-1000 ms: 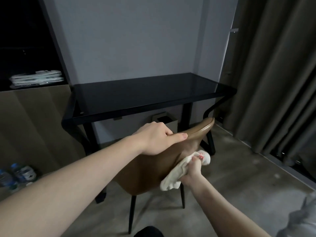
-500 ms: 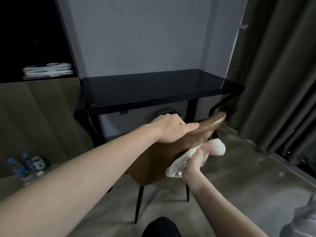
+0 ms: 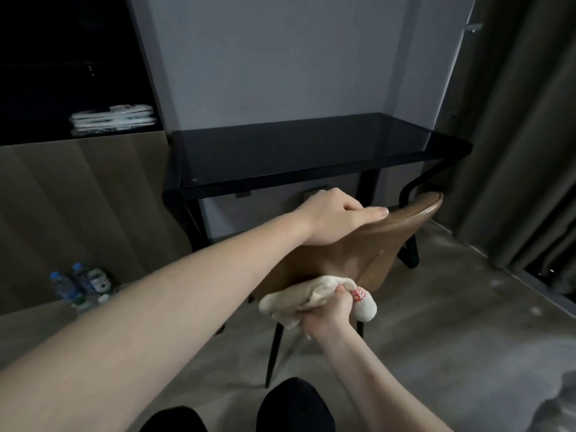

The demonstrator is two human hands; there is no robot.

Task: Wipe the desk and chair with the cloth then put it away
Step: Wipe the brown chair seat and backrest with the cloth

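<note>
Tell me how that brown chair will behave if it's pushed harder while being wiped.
The chair stands on thin black legs, so a hard shove may well slide or tip it. The left hand grips its top edge, probably steadying it. Its smooth back looks stiff, while the cloth bunched in the right hand is floppy.

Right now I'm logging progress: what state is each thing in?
chair: backrest held and being wiped
cloth: bunched, pressed to the backrest
left hand: grips the backrest's top edge
right hand: grips the cloth
desk: top bare
water bottles: upright on floor
</note>
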